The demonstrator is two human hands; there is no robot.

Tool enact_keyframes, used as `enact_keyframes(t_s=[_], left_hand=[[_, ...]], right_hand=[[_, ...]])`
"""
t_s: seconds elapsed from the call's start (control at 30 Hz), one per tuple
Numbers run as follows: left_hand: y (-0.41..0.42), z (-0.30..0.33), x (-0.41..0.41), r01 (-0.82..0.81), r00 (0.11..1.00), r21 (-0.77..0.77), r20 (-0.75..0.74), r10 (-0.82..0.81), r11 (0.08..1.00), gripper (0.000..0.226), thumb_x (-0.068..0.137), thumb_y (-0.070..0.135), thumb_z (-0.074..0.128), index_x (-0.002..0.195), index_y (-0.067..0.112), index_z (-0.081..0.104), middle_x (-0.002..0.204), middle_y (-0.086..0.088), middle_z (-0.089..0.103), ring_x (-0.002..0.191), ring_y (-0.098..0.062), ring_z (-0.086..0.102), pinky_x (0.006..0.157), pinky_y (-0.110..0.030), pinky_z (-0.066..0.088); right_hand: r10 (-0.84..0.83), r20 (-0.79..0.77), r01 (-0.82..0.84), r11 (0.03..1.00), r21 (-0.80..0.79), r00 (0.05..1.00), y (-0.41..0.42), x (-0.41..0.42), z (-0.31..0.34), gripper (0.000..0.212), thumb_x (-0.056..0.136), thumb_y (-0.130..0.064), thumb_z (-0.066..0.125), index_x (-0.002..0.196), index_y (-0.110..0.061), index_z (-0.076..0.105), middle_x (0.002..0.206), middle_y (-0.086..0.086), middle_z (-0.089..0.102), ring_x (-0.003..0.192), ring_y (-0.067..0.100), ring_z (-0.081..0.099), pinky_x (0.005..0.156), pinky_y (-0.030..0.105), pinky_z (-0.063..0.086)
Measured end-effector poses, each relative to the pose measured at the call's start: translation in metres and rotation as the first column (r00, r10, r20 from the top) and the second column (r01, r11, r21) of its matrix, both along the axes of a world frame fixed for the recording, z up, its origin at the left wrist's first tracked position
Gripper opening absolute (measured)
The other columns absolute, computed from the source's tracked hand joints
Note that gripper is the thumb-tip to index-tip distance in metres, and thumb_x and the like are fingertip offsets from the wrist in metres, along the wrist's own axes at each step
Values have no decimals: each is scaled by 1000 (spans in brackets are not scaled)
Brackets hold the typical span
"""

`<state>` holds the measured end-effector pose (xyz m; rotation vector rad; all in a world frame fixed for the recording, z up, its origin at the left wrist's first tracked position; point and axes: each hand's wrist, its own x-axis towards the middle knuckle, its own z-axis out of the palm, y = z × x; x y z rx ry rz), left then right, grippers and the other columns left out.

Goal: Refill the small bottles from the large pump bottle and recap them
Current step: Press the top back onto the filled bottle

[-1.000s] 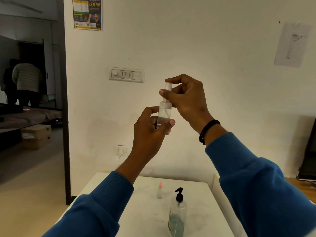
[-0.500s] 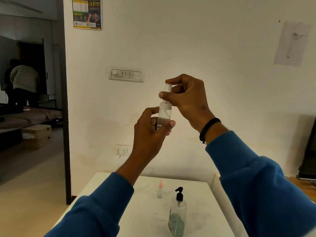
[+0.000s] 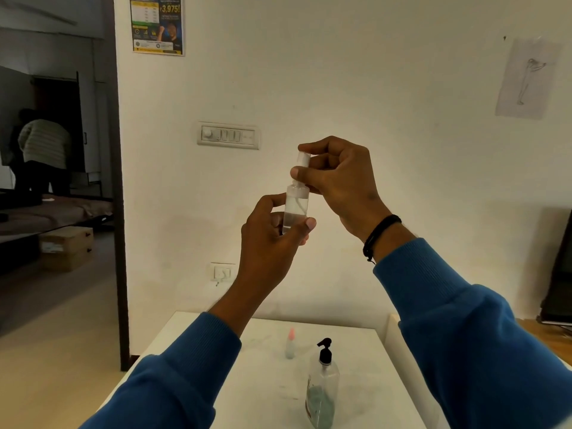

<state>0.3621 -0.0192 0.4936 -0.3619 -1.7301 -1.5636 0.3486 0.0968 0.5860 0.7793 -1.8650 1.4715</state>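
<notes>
I hold a small clear spray bottle (image 3: 296, 205) upright at chest height, high above the table. My left hand (image 3: 272, 233) grips its lower body, where clear liquid fills the bottom part. My right hand (image 3: 337, 178) pinches the bottle's spray cap (image 3: 302, 162) from the right, thumb and fingers closed round it. Down on the white table (image 3: 247, 382) stands the large clear pump bottle (image 3: 322, 394) with a black pump head and a little greenish liquid. A second small bottle (image 3: 290, 343) with a pink cap stands behind it.
The table meets a white wall with a switch panel (image 3: 228, 135) and a socket (image 3: 222, 271). A doorway at the left opens onto another room where a person (image 3: 43, 150) stands, back turned. A dark object (image 3: 560, 274) leans at the far right.
Both hands have stayed almost still on the spray bottle. The person in the other room has shifted slightly.
</notes>
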Motion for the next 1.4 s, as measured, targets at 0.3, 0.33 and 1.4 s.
enact_keyframes(t_s=[0.3, 0.33, 1.4], left_hand=[[3, -1, 0, -6, 1000, -21, 10, 7, 1000, 53, 85, 30, 80, 129, 12, 55, 105, -8, 75, 77, -19, 75, 79, -42, 64], [3, -1, -1, -5, 1000, -21, 10, 5, 1000, 54, 85, 30, 80, 129, 12, 55, 105, -9, 75, 77, -19, 75, 79, -43, 63], [9, -6, -2, -18, 1000, -37, -21, 17, 999, 47, 84, 31, 81, 120, 23, 53, 103, 0, 73, 75, -11, 74, 73, -20, 61]], right_hand=[[-42, 3, 42, 999, -15, 999, -1, -3, -3, 26, 82, -10, 81, 105, -16, 72, 78, 5, 71, 74, 18, 71, 79, 45, 63], [-2, 20, 3, 1000, -30, 1000, 0, -2, -3, 25, 84, -4, 76, 106, -14, 72, 85, 7, 72, 80, 22, 73, 81, 47, 63], [-19, 13, 19, 1000, 0, 1000, 5, -5, -2, 24, 81, -14, 83, 103, -13, 74, 78, 6, 70, 80, 27, 71, 80, 49, 62]])
